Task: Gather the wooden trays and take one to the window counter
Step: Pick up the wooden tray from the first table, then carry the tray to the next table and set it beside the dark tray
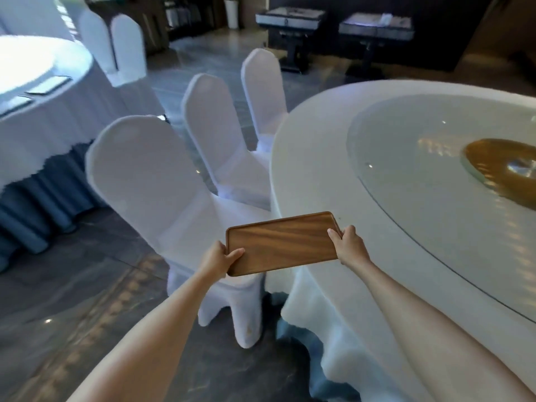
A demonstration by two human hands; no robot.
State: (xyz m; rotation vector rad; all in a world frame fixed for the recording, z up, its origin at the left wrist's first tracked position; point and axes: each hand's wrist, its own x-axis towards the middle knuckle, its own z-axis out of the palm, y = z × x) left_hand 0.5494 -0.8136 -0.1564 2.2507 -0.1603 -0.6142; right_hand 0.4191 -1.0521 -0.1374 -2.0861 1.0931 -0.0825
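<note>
A rectangular wooden tray (282, 242) with rounded corners and a low rim is held in the air, level, over the gap between a covered chair and the round table. My left hand (222, 258) grips its near left corner, thumb on top. My right hand (348, 245) grips its right end. The tray carries nothing. Two more flat trays (48, 85) lie on the far left table, too bright to tell their material.
A large round table (333, 181) with a white cloth and a glass turntable (406, 169) fills the right. Three white-covered chairs (150, 175) stand along its left edge. Another clothed round table (58, 120) is at the far left. Dark side stands (290, 27) line the back wall.
</note>
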